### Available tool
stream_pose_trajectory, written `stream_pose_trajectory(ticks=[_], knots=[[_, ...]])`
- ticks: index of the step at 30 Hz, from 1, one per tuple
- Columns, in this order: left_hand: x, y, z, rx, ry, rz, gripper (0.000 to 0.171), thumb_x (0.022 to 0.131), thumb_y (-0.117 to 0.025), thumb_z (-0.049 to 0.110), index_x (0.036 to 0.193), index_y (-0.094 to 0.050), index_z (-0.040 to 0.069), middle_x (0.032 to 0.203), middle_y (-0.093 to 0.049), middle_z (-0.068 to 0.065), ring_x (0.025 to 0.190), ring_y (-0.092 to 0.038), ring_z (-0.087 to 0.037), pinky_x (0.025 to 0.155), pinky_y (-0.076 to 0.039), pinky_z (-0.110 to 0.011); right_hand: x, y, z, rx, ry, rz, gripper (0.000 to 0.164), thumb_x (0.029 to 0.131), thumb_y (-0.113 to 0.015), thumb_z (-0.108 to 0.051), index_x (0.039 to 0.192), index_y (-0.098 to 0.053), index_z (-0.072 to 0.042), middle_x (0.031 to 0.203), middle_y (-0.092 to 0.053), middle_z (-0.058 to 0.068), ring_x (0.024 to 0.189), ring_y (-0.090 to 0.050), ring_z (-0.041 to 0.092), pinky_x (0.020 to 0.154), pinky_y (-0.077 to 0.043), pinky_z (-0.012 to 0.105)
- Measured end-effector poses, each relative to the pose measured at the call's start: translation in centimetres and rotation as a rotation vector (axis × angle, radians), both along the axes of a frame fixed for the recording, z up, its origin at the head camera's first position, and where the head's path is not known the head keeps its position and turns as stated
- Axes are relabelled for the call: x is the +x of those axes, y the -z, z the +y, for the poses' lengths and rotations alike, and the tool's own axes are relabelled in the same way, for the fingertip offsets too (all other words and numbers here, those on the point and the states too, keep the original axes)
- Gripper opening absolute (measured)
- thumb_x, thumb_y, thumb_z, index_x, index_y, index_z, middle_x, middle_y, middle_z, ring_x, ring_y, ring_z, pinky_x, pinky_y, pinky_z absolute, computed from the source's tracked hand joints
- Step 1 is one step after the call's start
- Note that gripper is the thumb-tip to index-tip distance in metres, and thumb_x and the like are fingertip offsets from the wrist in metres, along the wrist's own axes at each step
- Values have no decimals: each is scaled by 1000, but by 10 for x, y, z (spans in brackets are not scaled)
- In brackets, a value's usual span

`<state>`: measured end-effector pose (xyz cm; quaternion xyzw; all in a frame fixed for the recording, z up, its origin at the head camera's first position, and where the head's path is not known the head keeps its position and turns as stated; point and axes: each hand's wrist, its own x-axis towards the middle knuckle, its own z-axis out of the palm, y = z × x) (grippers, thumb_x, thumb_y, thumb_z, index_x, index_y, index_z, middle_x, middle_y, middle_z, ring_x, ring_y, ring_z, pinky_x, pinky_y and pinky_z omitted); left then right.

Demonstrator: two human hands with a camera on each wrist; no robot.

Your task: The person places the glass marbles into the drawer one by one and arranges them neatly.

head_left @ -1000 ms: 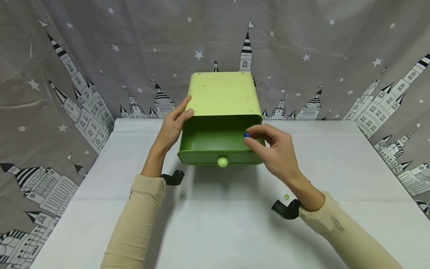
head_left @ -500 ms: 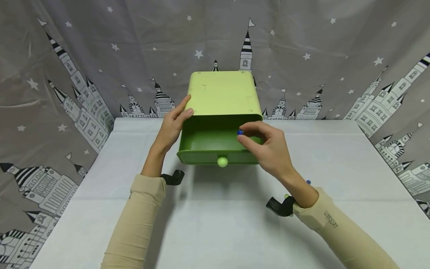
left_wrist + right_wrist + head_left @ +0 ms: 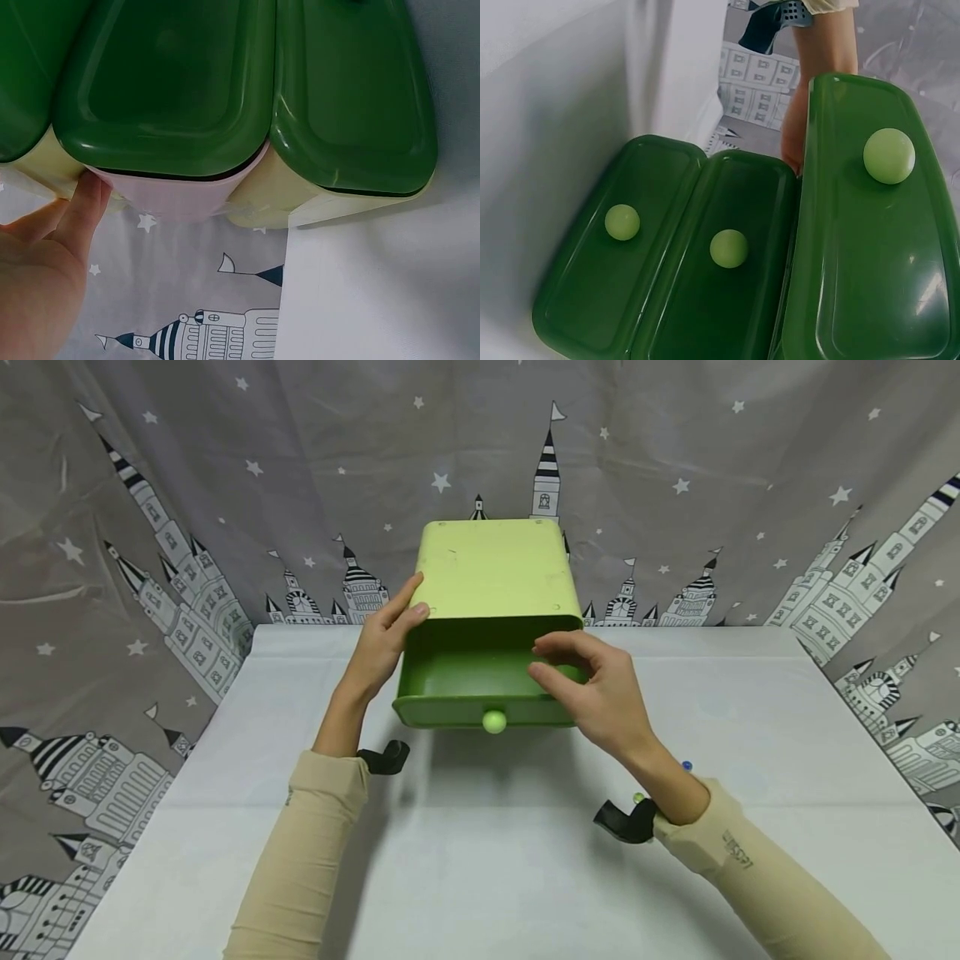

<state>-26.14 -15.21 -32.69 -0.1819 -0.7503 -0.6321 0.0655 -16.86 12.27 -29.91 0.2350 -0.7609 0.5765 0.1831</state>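
A drawer unit (image 3: 495,568) with a pale yellow-green top stands at the back of the table. Its top green drawer (image 3: 442,713) is pulled out, with a round light-green knob (image 3: 494,722) on the front. My left hand (image 3: 375,647) rests against the unit's upper left side, thumb at the front top edge, fingers fairly straight. Over the right part of the drawer hovers my right hand (image 3: 603,693), thumb and index finger parted with nothing between them. A blue marble (image 3: 687,766) and a greenish marble (image 3: 638,797) lie on the table by my right wrist, the greenish one partly hidden.
Two lower drawers (image 3: 727,322) sit closed beneath the top one in the right wrist view. A white cloth (image 3: 495,877) covers the table. Behind hangs a grey curtain (image 3: 300,435) with castles and stars. Black wrist pieces (image 3: 626,821) stick out from both sleeves.
My right hand moved slightly left over the open drawer, then its fingers parted and the blue marble they pinched is gone from view. Another blue marble came into view by the right wrist.
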Motion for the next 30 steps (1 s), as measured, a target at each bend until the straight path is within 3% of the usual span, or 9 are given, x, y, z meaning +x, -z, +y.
stream_pose_trajectory(ticks=[14, 21, 30], knots=[[1, -1, 0, -10, -4, 5, 55, 102, -52, 26, 154, -36, 18, 159, -29, 2, 146, -21, -9, 117, -23, -33, 0, 1, 2, -12, -6, 1, 22, 83, -73, 6, 105, -70, 7, 100, -69, 21, 94, -65, 19, 86, -52, 37], [1, -1, 0, -9, -3, 3, 55, 102, -52, 26, 154, -35, 18, 159, -29, 2, 146, -22, -9, 117, -23, -33, 2, 3, 5, -16, 7, -2, 22, 83, -73, 6, 104, -71, 5, 99, -70, 19, 93, -65, 17, 86, -51, 33], [1, 0, 0, -2, -4, -1, 55, 102, -52, 27, 154, -35, 18, 159, -29, 1, 145, -22, -9, 117, -23, -32, 5, 10, 15, -50, -5, 59, 19, 85, -70, 9, 104, -70, 9, 99, -69, 20, 93, -65, 13, 88, -51, 27]])
